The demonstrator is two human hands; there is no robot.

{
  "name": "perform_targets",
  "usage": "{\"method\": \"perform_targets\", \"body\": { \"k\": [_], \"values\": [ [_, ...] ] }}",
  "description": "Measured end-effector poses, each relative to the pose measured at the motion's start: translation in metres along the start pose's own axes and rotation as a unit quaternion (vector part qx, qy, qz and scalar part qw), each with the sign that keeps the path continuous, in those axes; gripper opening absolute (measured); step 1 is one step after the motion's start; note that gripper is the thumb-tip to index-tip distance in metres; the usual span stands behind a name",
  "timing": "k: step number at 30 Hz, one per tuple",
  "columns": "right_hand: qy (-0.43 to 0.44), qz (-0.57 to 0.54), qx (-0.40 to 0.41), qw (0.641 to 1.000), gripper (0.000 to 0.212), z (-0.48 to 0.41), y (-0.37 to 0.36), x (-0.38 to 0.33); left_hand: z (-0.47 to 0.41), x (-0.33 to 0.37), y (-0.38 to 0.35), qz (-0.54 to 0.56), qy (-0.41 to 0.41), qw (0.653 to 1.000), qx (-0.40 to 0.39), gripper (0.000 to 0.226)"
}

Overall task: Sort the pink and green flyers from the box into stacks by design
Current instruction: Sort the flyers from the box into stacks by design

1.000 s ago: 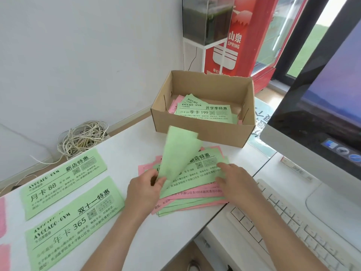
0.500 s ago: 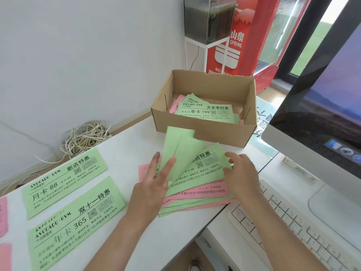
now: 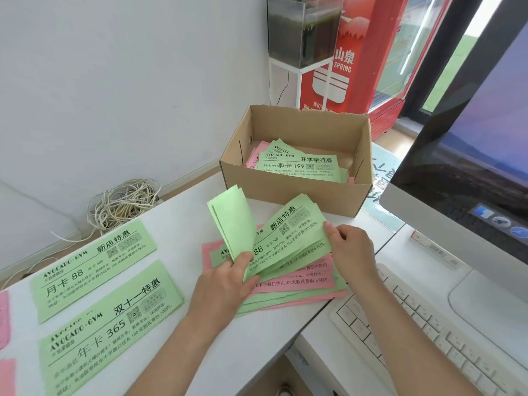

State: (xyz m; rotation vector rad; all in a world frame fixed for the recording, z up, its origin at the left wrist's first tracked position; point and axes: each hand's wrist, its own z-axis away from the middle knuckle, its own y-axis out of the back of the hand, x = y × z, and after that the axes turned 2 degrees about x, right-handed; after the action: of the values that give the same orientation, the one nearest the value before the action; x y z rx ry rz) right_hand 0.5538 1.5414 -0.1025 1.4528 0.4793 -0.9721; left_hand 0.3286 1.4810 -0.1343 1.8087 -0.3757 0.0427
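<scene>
A loose pile of pink and green flyers [image 3: 297, 284] lies on the white table in front of the cardboard box [image 3: 291, 192]. My left hand [image 3: 228, 284] pinches two blank-backed green flyers [image 3: 231, 221] that stand up from the pile's left end. My right hand [image 3: 351, 250] grips the right edge of the top green "88" flyer [image 3: 294, 227] and lifts it a little. More green and pink flyers [image 3: 300, 165] lie inside the box. Two sorted green stacks lie at left: the "88" stack [image 3: 91, 261] and the "365" stack [image 3: 108, 327].
Pink flyers [image 3: 4, 318] show at the far left edge. A coil of cable [image 3: 123, 204] sits behind the table. A white keyboard [image 3: 428, 332] and a monitor [image 3: 471, 167] stand at right. A red fridge [image 3: 363, 52] is behind the box.
My left hand has closed on the upright green flyers after being spread open. My right hand has lifted the top "88" flyer's right edge.
</scene>
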Motion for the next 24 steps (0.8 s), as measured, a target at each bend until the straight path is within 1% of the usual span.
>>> {"method": "perform_targets", "body": {
  "k": [2, 3, 4, 7, 8, 10, 12, 14, 16, 17, 18, 19, 21, 22, 23, 24],
  "values": [
    [-0.003, -0.009, 0.009, 1.0, 0.057, 0.0, 0.001, 0.002, 0.0, -0.001, -0.002, 0.01, 0.015, 1.0, 0.011, 0.028],
    [-0.006, -0.007, 0.011, 1.0, 0.057, -0.001, 0.002, 0.004, 0.0, -0.002, -0.003, 0.011, 0.026, 0.999, 0.015, 0.021],
    [-0.008, -0.003, 0.008, 1.0, 0.053, -0.002, 0.002, 0.006, -0.001, -0.004, -0.002, 0.021, 0.043, 0.999, 0.024, 0.02],
    [-0.015, 0.012, -0.014, 1.0, 0.031, -0.003, 0.002, 0.009, -0.001, -0.005, 0.006, 0.113, 0.154, 0.981, 0.029, 0.041],
    [-0.012, 0.017, -0.016, 1.0, 0.027, -0.003, 0.002, 0.009, 0.0, -0.004, 0.007, 0.142, 0.168, 0.975, 0.032, 0.049],
    [-0.003, 0.029, -0.011, 1.0, 0.024, -0.003, 0.003, 0.009, 0.002, -0.004, 0.009, 0.16, 0.149, 0.974, 0.051, 0.062],
    [-0.004, 0.031, -0.013, 0.999, 0.025, -0.003, 0.003, 0.008, 0.002, -0.006, 0.007, 0.156, 0.132, 0.977, 0.055, 0.064],
    [-0.009, 0.03, -0.019, 0.999, 0.027, -0.003, 0.002, 0.008, 0.001, -0.008, 0.005, 0.125, 0.107, 0.985, 0.046, 0.055],
    [-0.029, 0.014, -0.033, 0.999, 0.029, -0.004, 0.002, 0.006, 0.003, -0.004, 0.006, 0.091, 0.07, 0.993, 0.025, 0.041],
    [-0.058, -0.031, -0.049, 0.997, 0.029, -0.004, 0.003, 0.002, 0.003, -0.001, 0.006, 0.072, 0.051, 0.996, 0.016, 0.038],
    [-0.099, -0.107, -0.074, 0.987, 0.028, -0.005, 0.004, -0.001, 0.003, 0.002, 0.006, 0.051, 0.034, 0.998, 0.005, 0.041],
    [-0.146, -0.207, -0.11, 0.961, 0.027, -0.004, 0.006, -0.007, 0.002, 0.003, 0.004, 0.033, 0.02, 0.999, -0.004, 0.049],
    [-0.217, -0.401, -0.17, 0.873, 0.026, -0.001, 0.011, -0.018, 0.002, 0.006, 0.003, 0.008, 0.011, 1.0, -0.012, 0.066],
    [-0.228, -0.447, -0.183, 0.845, 0.027, 0.0, 0.012, -0.021, 0.002, 0.007, 0.003, 0.004, 0.017, 1.0, -0.004, 0.075],
    [-0.221, -0.446, -0.188, 0.847, 0.027, 0.001, 0.012, -0.022, 0.002, 0.007, 0.003, 0.02, 0.034, 0.999, 0.01, 0.082],
    [-0.19, -0.384, -0.183, 0.885, 0.025, 0.002, 0.011, -0.021, 0.002, 0.007, 0.004, 0.055, 0.06, 0.996, 0.021, 0.085]
  ]
}}
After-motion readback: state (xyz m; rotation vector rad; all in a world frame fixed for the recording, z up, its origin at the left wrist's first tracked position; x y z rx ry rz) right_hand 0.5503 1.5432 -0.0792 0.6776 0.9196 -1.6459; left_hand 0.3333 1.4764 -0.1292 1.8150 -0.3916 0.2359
